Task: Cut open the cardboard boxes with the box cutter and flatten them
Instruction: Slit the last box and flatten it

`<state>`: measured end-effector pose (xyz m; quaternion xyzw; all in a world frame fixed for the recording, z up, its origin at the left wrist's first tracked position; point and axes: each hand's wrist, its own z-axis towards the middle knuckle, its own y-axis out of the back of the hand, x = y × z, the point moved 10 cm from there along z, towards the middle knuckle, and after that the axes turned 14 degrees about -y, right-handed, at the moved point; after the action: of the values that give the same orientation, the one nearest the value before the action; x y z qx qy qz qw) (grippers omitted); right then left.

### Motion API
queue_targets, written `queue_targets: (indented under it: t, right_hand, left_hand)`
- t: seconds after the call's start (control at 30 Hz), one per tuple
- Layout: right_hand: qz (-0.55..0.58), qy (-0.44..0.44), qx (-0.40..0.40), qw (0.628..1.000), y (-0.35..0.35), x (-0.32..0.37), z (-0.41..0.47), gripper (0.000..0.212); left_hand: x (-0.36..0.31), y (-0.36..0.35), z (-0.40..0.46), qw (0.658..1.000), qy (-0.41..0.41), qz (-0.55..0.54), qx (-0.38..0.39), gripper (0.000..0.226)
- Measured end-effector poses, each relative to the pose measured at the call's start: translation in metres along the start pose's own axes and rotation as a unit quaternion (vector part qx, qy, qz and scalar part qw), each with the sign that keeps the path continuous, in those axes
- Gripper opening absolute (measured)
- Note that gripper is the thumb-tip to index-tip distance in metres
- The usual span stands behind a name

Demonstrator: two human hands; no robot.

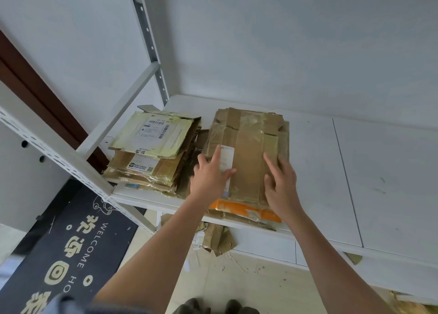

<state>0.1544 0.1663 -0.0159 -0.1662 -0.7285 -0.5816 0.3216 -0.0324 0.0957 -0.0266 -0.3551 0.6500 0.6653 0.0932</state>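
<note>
Two hands press a flattened cardboard box (pixel 246 152) atop a stack on a white shelf (pixel 355 171): the left hand (pixel 209 178) and right hand (pixel 282 185) both lie open, fingers straight. Light, stiff and slick with tape, the box looks best gripped by its long edges. A second stack (pixel 151 152) crowds the left; bare shelf lies to the right. No box cutter shows.

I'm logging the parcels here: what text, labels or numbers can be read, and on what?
"WELCOME HO", cut off by the arm: black doormat, beside large yellow Chinese characters.
Shipping label on the left stack: barcodes and print, too small to read.
White label under the left hand: too blurred.
</note>
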Motion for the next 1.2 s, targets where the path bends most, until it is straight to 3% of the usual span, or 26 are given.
queue_targets:
  t: [0.13,0.27,0.37,0.47,0.57,0.63,0.77,0.93,1.2]
  right_hand:
    - [-0.179,-0.038,0.04,0.982,-0.01,-0.014,0.005,0.049]
    - [-0.204,-0.029,0.01,0.979,0.011,0.007,0.011,0.047]
    - [-0.21,-0.037,-0.007,0.977,0.025,0.025,0.013,0.041]
    - [-0.195,-0.051,-0.018,0.979,0.033,0.046,0.012,0.038]
    - [-0.136,0.008,-0.02,0.99,0.026,0.09,0.006,0.037]
    - [-0.083,0.071,0.026,0.994,0.001,0.128,-0.002,0.04]
    - [-0.018,0.126,0.136,0.983,-0.07,0.186,-0.017,0.048]
    - [-0.1,0.065,0.193,0.974,-0.152,0.195,-0.018,0.04]
    - [-0.077,-0.004,0.16,0.984,-0.175,0.184,-0.018,0.048]
  left_hand:
    - [0.008,-0.009,0.004,0.997,0.042,0.049,0.035,0.077]
    - [-0.003,0.008,0.005,0.992,0.022,0.12,0.027,0.076]
    - [-0.011,0.052,-0.004,0.991,-0.04,0.099,-0.077,0.052]
    - [-0.011,0.111,-0.018,0.962,-0.133,0.059,-0.23,0.03]
    - [0.019,0.165,-0.024,0.934,-0.12,0.089,-0.324,0.03]
    - [0.057,0.177,-0.015,0.95,-0.038,0.115,-0.287,0.04]
    - [0.131,0.158,-0.003,0.981,0.093,0.124,-0.118,0.057]
    - [0.192,0.124,-0.004,0.986,0.142,0.087,-0.002,0.061]
    - [0.221,0.099,-0.003,0.991,0.136,0.0,-0.005,0.073]
